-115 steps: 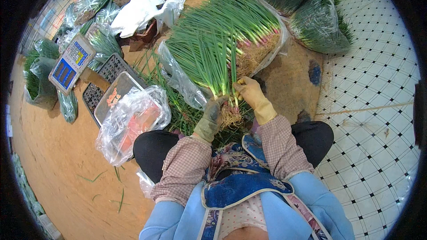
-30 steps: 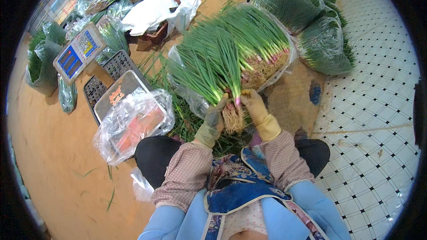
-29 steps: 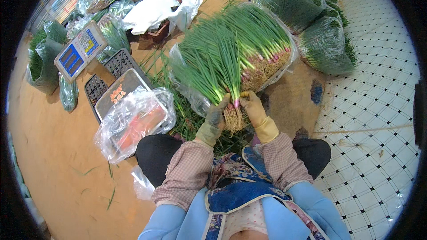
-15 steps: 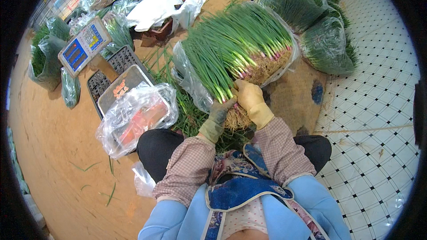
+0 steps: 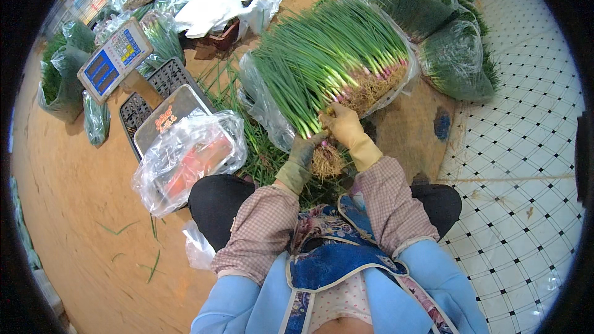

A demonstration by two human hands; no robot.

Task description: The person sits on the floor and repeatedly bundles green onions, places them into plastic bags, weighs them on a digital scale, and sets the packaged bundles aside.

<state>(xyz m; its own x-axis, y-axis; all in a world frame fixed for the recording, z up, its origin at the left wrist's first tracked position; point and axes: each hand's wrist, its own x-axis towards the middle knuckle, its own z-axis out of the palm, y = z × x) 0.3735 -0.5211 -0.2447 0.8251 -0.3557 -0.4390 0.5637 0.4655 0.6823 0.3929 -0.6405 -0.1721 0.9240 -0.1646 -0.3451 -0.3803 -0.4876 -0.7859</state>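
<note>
The left hand (image 5: 301, 153) is gripping onions (image 5: 327, 162) near their roots; the right hand (image 5: 346, 128) is touching their stems, whether pinching I cannot tell. The onions are lying against the pile (image 5: 340, 40).

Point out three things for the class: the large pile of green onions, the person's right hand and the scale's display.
Green onions (image 5: 331, 49): head view, among the leaves.
Right hand (image 5: 347, 128): head view, back of the glove.
Scale's display (image 5: 102, 73): head view, blue panel.
</note>
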